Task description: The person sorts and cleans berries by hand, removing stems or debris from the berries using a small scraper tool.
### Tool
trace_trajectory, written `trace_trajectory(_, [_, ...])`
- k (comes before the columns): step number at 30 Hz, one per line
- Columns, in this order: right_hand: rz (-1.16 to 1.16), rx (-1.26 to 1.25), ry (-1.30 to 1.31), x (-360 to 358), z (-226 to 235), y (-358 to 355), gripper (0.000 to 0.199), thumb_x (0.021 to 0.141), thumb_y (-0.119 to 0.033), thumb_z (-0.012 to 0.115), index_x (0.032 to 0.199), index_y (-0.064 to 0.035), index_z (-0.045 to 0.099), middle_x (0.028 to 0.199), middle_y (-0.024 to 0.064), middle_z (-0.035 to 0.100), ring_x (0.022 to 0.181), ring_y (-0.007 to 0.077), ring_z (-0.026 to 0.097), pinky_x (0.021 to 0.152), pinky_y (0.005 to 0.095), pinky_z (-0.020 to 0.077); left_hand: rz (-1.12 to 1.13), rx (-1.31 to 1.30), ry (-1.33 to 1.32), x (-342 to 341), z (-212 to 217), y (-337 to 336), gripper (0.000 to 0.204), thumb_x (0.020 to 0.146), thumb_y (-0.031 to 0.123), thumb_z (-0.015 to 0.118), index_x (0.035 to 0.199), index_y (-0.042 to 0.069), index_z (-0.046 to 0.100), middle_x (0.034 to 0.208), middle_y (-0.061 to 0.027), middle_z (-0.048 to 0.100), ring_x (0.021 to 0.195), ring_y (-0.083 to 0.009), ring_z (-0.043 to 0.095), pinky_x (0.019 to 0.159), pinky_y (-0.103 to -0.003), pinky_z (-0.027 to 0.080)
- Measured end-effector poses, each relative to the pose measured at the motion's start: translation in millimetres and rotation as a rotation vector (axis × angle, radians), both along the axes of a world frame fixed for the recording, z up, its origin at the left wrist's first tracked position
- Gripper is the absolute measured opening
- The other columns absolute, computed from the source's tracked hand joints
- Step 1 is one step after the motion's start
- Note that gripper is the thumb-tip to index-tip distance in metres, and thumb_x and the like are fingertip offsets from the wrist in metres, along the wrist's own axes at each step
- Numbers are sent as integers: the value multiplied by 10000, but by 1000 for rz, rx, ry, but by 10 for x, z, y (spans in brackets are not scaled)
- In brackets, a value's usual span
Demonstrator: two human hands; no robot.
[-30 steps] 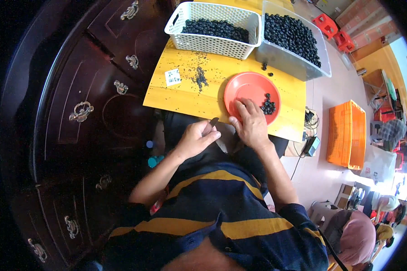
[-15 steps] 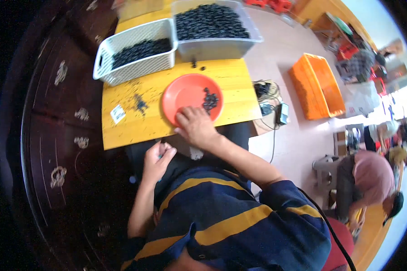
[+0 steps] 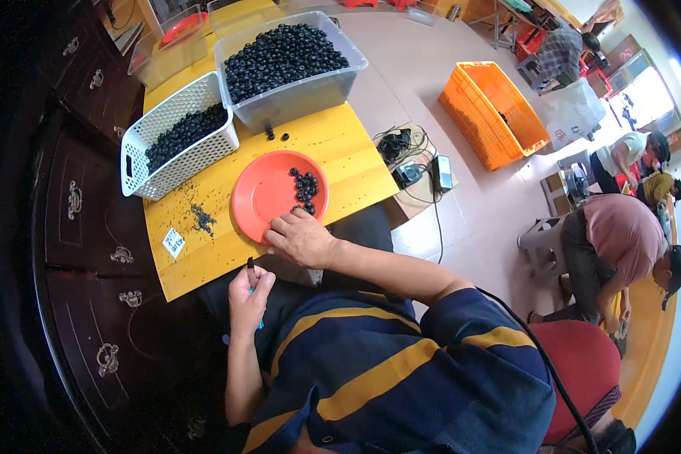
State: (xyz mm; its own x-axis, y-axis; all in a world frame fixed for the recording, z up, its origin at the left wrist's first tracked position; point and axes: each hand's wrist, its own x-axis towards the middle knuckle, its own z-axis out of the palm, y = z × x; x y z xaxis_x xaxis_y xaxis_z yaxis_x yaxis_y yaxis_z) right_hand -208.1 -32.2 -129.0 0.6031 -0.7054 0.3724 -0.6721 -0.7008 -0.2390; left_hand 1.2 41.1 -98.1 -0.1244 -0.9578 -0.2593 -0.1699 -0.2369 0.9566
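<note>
We hold a dark, narrow tool (image 3: 250, 263) in the left hand (image 3: 247, 301); it projects past the fingers, which close around it. Its long axis runs away from the body, tip toward the counter (image 3: 223, 266). We rest the right hand (image 3: 305, 240), fingers bent, at the near rim of the red bowl (image 3: 263, 189); we cannot tell whether they grip anything. Black pieces (image 3: 308, 184) lie just beyond.

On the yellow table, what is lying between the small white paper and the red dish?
A loose heap of dark scraps lies on the yellow table between the white paper and the red dish, seen in the head view.
</note>
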Motion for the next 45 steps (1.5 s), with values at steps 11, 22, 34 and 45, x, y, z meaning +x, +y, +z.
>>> trace_trajectory(11, [51, -2, -73, -48, 67, -130, 273, 973, -371, 612, 914, -104, 630, 875, 100, 632, 823, 294, 670, 735, 434, 521, -31, -92, -29, 75, -114, -42, 166, 968, 188, 698, 914, 66, 600, 656, 58, 507, 476, -30, 431, 437, -210, 343])
trace_trajectory(22, [-58, 208, -197, 10, 188, -234, 316, 988, -374, 614, 865, -87, 661, 779, 124, 656, 747, 341, 697, 655, 428, 560, -6, -7, -15, 25, -18, -5, 158, 941, 122, 716, 847, 35, 623, 729, 57, 541, 673, -46, 462, 629, -238, 402])
trace_trajectory(34, [-178, 1772, -1978, -27, 500, -283, 365, 1079, -435, 473, 1103, -107, 631, 880, -7, 655, 660, 102, 573, 560, 244, 479, -7, -15, 0, 3, -13, 5, 147, 941, 108, 714, 863, 25, 621, 738, 51, 553, 676, -40, 465, 627, -229, 397])
trace_trajectory(45, [-1, 1498, -1389, 187, 454, 355, 325, 1076, -382, 464, 1060, -101, 626, 771, -52, 506, 565, 52, 380, 464, 216, 261, 35, -408, -71, -129, 432, -105, 133, 941, 52, 689, 1058, 0, 654, 797, 12, 635, 665, -46, 519, 652, -223, 453])
